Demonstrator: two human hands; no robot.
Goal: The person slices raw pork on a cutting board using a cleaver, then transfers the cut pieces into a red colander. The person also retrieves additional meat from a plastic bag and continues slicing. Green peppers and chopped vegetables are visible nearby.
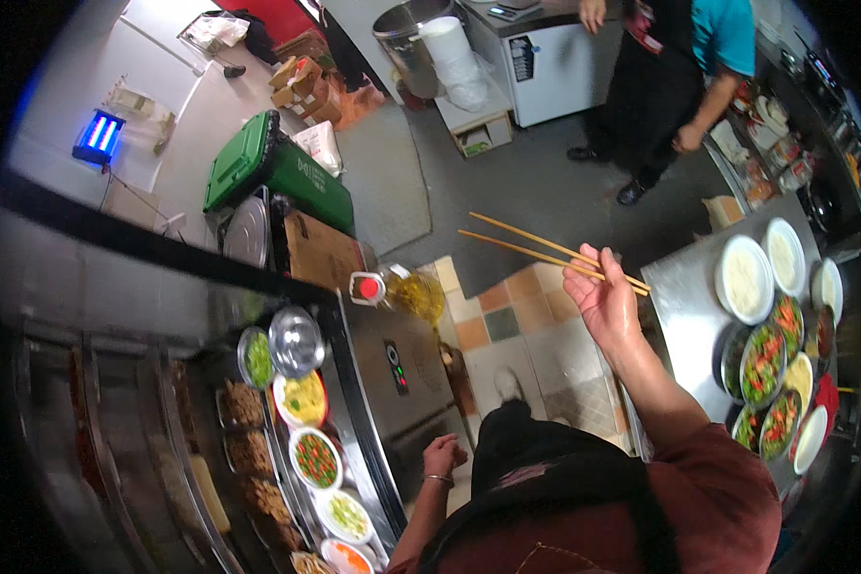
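Note:
My right hand (606,298) grips a pair of long wooden chopsticks (527,247) in mid-air, palm up. Their slightly parted tips point left, above the tiled floor. Low beside the steel refrigerated counter (373,359), my left hand (443,458) hangs with its fingers curled and nothing visible in it. Left of that hand, along the counter, are a white bowl of chopped red and green peppers (316,459), a bowl of chopped scallion (346,515) and a yellow food dish (303,400). Behind them sits an upturned-looking shiny metal bowl (296,342).
Right, a steel table (678,301) bears bowls of white food (745,280) and vegetable-filled bowls (763,362). An oil jug (409,290) rests on the left counter's end. Beyond are a green wheeled bin (280,172), cardboard boxes (308,90) and a person in a dark apron (649,93).

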